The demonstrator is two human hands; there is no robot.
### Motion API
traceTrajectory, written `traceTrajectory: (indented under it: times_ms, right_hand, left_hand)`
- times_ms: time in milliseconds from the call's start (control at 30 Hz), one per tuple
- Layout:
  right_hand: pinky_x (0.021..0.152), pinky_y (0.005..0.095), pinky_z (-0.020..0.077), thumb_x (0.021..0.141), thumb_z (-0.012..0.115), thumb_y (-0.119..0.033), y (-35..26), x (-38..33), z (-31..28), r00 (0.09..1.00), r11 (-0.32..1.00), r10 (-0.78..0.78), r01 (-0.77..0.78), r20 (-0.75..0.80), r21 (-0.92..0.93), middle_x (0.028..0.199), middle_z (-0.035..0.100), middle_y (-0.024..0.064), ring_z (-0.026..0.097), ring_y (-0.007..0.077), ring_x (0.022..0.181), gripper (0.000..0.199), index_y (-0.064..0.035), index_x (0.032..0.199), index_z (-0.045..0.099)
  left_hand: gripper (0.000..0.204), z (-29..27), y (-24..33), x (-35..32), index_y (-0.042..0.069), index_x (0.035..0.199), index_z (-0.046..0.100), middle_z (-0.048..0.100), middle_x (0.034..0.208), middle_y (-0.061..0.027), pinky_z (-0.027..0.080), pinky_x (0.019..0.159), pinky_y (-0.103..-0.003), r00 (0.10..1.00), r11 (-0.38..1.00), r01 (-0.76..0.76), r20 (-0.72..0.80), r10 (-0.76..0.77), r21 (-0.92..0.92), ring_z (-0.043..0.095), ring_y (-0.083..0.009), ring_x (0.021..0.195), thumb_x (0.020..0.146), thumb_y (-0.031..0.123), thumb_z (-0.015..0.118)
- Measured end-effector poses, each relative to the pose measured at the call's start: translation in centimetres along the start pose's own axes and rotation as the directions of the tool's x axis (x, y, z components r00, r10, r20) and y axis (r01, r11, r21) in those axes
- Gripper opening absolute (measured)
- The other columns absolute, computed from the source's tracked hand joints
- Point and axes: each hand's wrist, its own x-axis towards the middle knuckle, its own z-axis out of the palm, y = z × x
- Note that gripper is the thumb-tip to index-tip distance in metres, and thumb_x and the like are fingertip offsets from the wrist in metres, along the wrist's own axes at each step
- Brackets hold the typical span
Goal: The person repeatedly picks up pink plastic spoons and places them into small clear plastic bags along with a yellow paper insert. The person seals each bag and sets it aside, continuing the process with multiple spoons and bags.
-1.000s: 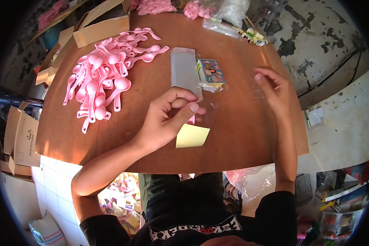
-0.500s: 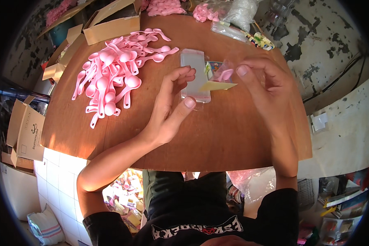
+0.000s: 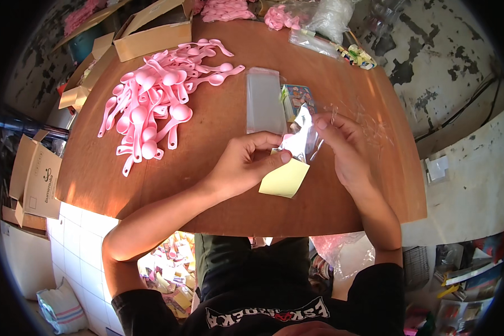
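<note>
Clear plastic sleeve (image 3: 300,140) sits pinched between both hands just above the yellow card (image 3: 285,179) on the bench (image 3: 218,196). Left hand (image 3: 246,162) fingers are closed on its lower edge, right hand (image 3: 344,145) fingers clamped on the upper right side, so its long axis runs up and away. Something pink shows inside, but glare hides what it is.

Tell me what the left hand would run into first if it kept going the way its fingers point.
The left hand points right, toward the clear plastic bag pinched between both hands. It already touches that bag; just beyond lies the right hand. Depth between them is hard to judge.
</note>
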Motion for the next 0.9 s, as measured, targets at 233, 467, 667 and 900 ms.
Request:
traceTrajectory:
  times_ms: [233,467,667,900]
  right_hand:
    - [0.092,0.0273,0.0495,0.094,0.066,-0.014,3.0,-0.7,-1.3,0.992,0.998,0.065,-0.067,0.106,0.015,0.104,0.068,0.0068,0.062,0.0115,0.101,0.022,0.0022,0.11,0.065]
    - [0.085,0.0255,0.0534,0.094,0.064,-0.008,4.0,-1.0,-1.6,0.999,0.999,0.047,-0.047,0.023,0.008,0.104,0.068,0.0066,0.065,0.0114,0.095,0.018,0.0037,0.108,0.066]
    - [0.083,0.0259,0.0548,0.094,0.064,-0.006,4.1,-1.2,-1.2,0.998,0.997,-0.029,0.025,0.054,0.072,0.102,0.069,0.0079,0.066,0.0119,0.093,0.016,0.0044,0.106,0.066]
    - [0.08,0.0261,0.056,0.092,0.067,-0.005,3.8,-1.3,-0.9,0.996,0.996,-0.087,0.087,0.003,-0.006,0.098,0.07,0.0092,0.066,0.0124,0.089,0.018,0.0044,0.107,0.066]
  left_hand:
    - [0.026,0.1,-1.0,0.4,-0.005,0.115,0.063,0.069,0.103,-0.0065,0.052,0.081,-0.026,0.998,1.0,-0.016,-0.055,0.016,0.002,0.063,-0.0087,0.093,0.096,0.013,0.064]
    - [0.027,0.5,0.1,0.2,-0.002,0.119,0.061,0.069,0.106,-0.0085,0.051,0.088,-0.03,0.999,0.999,-0.02,-0.038,0.022,0.045,0.064,-0.0116,0.098,0.097,0.013,0.061]
    - [0.028,0.3,0.1,0.5,-0.003,0.12,0.06,0.069,0.108,-0.01,0.053,0.087,-0.031,0.989,0.999,-0.042,-0.139,0.042,0.003,0.065,-0.014,0.099,0.098,0.014,0.06]
    - [0.023,-0.3,0.3,0.7,-0.002,0.113,0.064,0.07,0.103,-0.0107,0.06,0.076,-0.03,0.978,0.999,-0.03,-0.209,0.025,-0.02,0.068,-0.0143,0.091,0.098,0.015,0.06]
